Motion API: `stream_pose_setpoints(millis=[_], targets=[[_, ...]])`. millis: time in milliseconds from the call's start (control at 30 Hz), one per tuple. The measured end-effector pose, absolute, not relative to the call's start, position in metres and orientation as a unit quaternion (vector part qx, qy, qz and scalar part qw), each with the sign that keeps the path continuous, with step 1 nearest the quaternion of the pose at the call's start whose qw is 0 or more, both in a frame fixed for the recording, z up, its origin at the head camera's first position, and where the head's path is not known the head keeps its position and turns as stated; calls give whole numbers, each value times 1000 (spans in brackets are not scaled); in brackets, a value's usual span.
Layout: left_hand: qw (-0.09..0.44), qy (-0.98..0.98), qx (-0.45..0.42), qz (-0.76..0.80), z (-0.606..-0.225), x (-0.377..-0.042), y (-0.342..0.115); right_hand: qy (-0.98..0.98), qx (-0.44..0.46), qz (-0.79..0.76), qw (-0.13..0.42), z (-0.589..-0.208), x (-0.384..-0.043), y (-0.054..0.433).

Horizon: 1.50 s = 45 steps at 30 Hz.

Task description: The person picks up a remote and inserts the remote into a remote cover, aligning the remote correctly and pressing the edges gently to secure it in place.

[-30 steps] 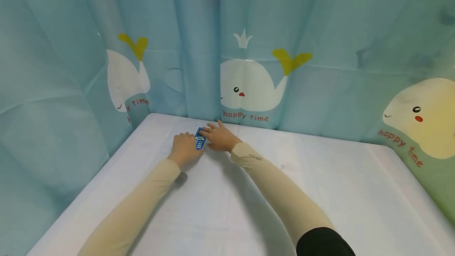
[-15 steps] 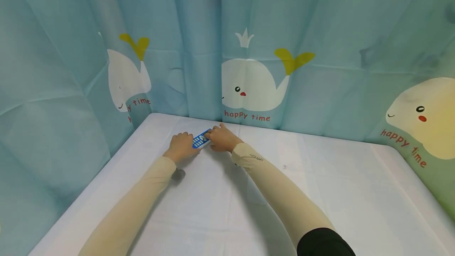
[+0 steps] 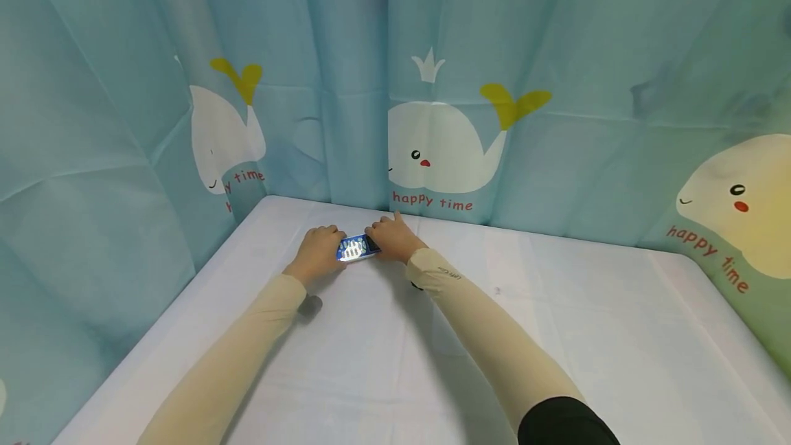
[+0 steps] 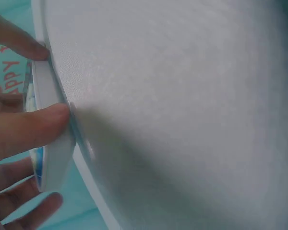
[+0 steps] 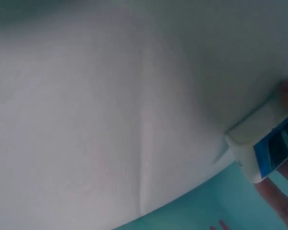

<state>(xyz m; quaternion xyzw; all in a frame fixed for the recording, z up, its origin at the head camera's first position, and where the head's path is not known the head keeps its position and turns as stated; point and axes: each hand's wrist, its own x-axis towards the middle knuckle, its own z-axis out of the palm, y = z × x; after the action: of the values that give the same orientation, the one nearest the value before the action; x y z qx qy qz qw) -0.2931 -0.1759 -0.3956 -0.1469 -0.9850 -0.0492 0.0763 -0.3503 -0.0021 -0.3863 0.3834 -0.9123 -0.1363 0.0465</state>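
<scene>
Both hands hold a remote control (image 3: 353,248) near the far left part of the table. Its front is blue with pale buttons and a dark screen; its body is white. My left hand (image 3: 317,253) grips the button end. In the left wrist view, the thumb (image 4: 48,125) presses the white side of the remote control (image 4: 53,165) while other fingers lie behind it. My right hand (image 3: 395,237) grips the screen end. The right wrist view shows the remote control's white edge (image 5: 260,125) low over the cloth, with a thumb and fingers on opposite sides.
A white cloth covers the table (image 3: 556,321), whose far edge meets a blue curtain (image 3: 346,88) printed with whales. The curtain also runs along the left and right sides. A dark rounded patch (image 3: 311,305) shows beside the left wrist.
The remote control has turned clockwise from nearly upright to almost sideways between the hands. The right hand has moved from fingers over the screen to gripping that end.
</scene>
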Motion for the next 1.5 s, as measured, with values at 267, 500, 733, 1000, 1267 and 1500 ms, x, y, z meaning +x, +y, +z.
stream_pose_setpoints(millis=[267,500,733,1000,1267,1500], targets=[[139,-975,-165,-58,-389,-283,-174,-893,409,-135,129,-374,-344,15],[233,-953,-193,-26,-382,-268,-170,-870,431,-110,211,-360,-328,38],[319,-919,-233,1,-372,-252,-157,-845,441,-53,296,-354,-306,64],[372,-887,-274,8,-361,-235,-132,-811,438,-53,384,-352,-280,94],[413,-863,-290,13,-356,-228,-107,-820,408,-33,401,-347,-255,119],[424,-854,-301,-6,-352,-218,-92,-828,418,-13,374,-340,-239,140]])
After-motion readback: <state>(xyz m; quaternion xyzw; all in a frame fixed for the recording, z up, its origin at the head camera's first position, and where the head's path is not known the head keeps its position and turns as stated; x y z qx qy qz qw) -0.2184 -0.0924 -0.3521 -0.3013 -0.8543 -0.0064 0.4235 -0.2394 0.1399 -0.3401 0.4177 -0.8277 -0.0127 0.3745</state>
